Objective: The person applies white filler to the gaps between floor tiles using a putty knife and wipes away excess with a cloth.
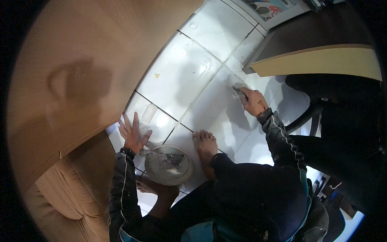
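Gripping a greyish object [238, 92] over white tiles [203, 107] in the curled right hand [254, 104], spreading the seemingly empty left hand [134, 134] wide, perhaps for balance, keeping bucket [188, 173] and scraper [171, 159] between the feet [206, 146], likely for reach.

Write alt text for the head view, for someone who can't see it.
A bare right hand holds a small greyish object at a glossy white tile floor; the open, bare left hand is beside a round off-white bucket with a smeared, dark-bladed scraper across it.
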A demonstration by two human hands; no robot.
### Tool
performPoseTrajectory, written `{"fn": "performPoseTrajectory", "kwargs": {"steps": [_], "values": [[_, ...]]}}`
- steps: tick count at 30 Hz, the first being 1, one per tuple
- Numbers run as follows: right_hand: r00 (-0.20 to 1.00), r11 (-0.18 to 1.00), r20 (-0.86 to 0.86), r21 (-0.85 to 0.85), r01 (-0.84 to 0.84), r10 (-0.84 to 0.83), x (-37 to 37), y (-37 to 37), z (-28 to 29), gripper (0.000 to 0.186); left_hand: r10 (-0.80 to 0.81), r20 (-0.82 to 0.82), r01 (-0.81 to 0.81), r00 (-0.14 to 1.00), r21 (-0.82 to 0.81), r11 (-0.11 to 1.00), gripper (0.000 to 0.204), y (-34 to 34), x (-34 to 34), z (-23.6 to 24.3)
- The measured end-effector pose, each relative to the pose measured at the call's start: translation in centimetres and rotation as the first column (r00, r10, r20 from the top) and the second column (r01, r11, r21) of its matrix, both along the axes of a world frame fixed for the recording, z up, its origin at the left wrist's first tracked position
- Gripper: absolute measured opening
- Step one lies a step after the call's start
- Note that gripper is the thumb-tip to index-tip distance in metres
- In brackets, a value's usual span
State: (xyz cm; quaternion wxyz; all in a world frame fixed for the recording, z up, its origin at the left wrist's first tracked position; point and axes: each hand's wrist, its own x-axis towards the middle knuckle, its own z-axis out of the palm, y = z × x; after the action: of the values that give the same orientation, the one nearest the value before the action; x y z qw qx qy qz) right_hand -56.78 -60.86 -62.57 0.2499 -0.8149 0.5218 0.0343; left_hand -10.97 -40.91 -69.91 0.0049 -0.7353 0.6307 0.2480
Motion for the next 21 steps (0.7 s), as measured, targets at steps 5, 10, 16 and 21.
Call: {"fn": "performPoseTrajectory", "kwargs": {"steps": [5, 10, 16, 21], "values": [[0.794, 0.839, 0.395, 0.484, 0.248, -0.463, 2.8, -2.4, -2.9, 0.029, 0.029, 0.018, -0.03, 0.999, 0.04, 0.999, 0.102, 0.2, -0.2, 0.4], [0.535, 0.638, 0.437, 0.72, 0.273, -0.723, 5.8, -3.9, -1.0, 0.039, 0.053, 0.004, -0.053, 0.999, 0.072, 0.996, 0.102, 0.3, 0.0, -0.1], [0.776, 0.956, 0.559, 0.177, 0.232, -0.292, 4.7, -4.1, -3.4, 0.038, 0.039, -0.045, -0.038, 0.998, 0.022, 0.999, 0.102, 0.3, 0.0, 0.1], [0.941, 0.967, 0.338, -0.243, 0.073, 0.014, 6.9, -2.5, -3.8, 0.047, 0.051, -0.04, -0.049, 0.998, 0.055, 0.997, 0.102, 0.1, 0.0, 0.7]]}}
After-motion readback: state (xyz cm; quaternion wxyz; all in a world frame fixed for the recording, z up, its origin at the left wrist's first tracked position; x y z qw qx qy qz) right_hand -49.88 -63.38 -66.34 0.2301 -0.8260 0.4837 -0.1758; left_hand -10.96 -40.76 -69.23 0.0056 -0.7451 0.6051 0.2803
